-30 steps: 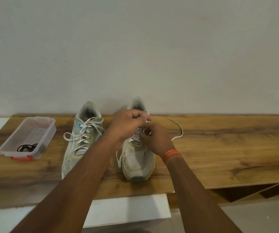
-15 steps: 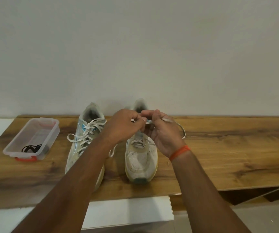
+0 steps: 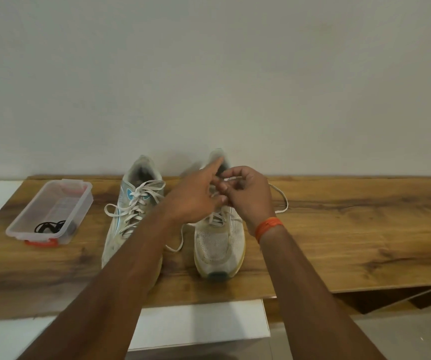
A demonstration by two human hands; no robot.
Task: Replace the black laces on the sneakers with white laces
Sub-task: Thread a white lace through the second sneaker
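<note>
Right hand [image 3: 248,196]: fingers curled, pinching the white lace [image 3: 281,201] above the right sneaker [image 3: 219,245]; an orange band [image 3: 267,227] sits on the wrist.
Left hand [image 3: 196,201]: fingers mostly extended, forefinger pointing away; whether it holds the lace, I cannot tell.
Left sneaker [image 3: 131,219]: already laced in white, standing beside the other on the wooden table [image 3: 352,229]; blue side marking, no readable brand.
Black laces [image 3: 49,227]: coiled in the clear plastic tub [image 3: 50,211], left of the shoes.
Writing: none legible anywhere.
</note>
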